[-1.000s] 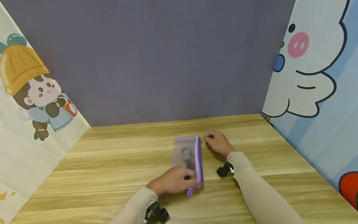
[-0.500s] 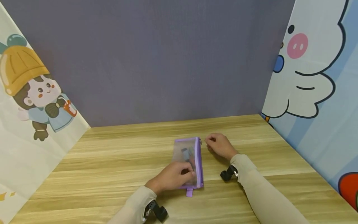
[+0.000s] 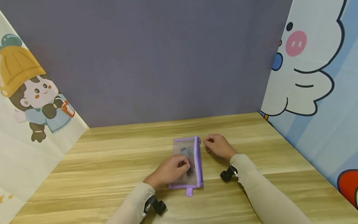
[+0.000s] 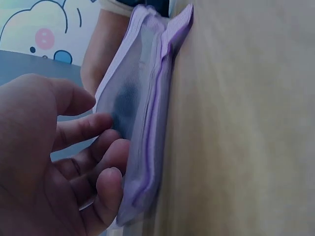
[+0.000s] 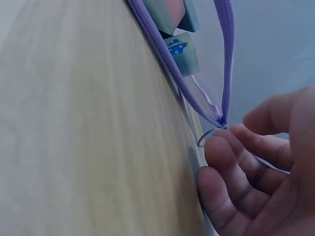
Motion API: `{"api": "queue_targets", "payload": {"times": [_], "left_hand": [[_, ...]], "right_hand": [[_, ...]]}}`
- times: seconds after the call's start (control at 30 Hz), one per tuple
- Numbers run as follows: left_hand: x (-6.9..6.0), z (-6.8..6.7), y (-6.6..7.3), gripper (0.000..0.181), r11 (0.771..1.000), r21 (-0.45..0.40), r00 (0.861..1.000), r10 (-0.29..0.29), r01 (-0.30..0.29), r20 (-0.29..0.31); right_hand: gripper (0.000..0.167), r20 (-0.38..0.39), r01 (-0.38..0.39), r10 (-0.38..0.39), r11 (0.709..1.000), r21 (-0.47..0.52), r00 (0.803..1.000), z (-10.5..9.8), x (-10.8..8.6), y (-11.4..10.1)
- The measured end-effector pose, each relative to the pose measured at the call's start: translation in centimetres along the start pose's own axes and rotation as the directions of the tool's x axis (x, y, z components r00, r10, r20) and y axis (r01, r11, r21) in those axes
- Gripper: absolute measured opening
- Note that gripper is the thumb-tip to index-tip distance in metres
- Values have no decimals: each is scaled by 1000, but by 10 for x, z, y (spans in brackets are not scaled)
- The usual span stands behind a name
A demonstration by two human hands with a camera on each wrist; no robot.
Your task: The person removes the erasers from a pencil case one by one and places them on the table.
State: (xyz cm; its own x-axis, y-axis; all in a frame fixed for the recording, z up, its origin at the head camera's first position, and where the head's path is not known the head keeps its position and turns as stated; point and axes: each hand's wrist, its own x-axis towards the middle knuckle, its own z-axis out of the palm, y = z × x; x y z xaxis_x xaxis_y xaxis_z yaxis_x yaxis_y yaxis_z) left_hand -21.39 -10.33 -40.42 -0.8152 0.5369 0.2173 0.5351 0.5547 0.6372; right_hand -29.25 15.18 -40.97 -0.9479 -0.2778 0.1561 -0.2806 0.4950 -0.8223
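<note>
A mesh pouch point(image 3: 183, 180) with purple edges lies on the table, its zip side to the right. In the right wrist view the pouch's zipper edges point(image 5: 227, 54) stand apart, and small blocks point(image 5: 183, 54) show inside. My left hand point(image 3: 169, 169) lies over the pouch's near part, fingers loosely bent; in the left wrist view its fingertips point(image 4: 118, 152) touch the mesh without pinching it. At the far zip corner, my right hand point(image 3: 219, 145) has its bent fingers by the zipper's metal ring point(image 5: 206, 137). The thumb stays apart from the fingers, and the ring is not pinched.
The wooden table point(image 3: 117, 155) stretches around the pouch. A grey panel point(image 3: 167, 62) stands at the back, with printed cartoon panels left and right. A purple tab point(image 3: 189, 191) sticks out from the pouch's near edge. Each wrist wears a black camera.
My left hand has let go of the pouch's near zip corner and slid left and away over the mesh. The right hand has shifted only slightly. The pouch stays in place.
</note>
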Motion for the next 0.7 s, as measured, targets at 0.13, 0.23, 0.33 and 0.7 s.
{"api": "queue_targets", "payload": {"times": [0.13, 0.23, 0.33, 0.7], "left_hand": [[4, -4, -1, 12, 998, 30, 999, -51, 52, -16], [8, -6, -2, 12, 995, 44, 995, -91, 92, -29], [13, -8, -2, 12, 990, 44, 991, -130, 131, -36], [23, -10, 3, 21, 944, 38, 944, -325, 327, -52]], "right_hand": [[20, 7, 0, 0, 1000, -9, 1000, 0, -1, -2], [20, 6, 11, -11, 1000, -13, 1000, 0, -2, -2], [18, 6, 20, -20, 1000, -19, 1000, 0, -3, -3], [16, 27, 39, -39, 999, -4, 999, 1, -5, -2]]}}
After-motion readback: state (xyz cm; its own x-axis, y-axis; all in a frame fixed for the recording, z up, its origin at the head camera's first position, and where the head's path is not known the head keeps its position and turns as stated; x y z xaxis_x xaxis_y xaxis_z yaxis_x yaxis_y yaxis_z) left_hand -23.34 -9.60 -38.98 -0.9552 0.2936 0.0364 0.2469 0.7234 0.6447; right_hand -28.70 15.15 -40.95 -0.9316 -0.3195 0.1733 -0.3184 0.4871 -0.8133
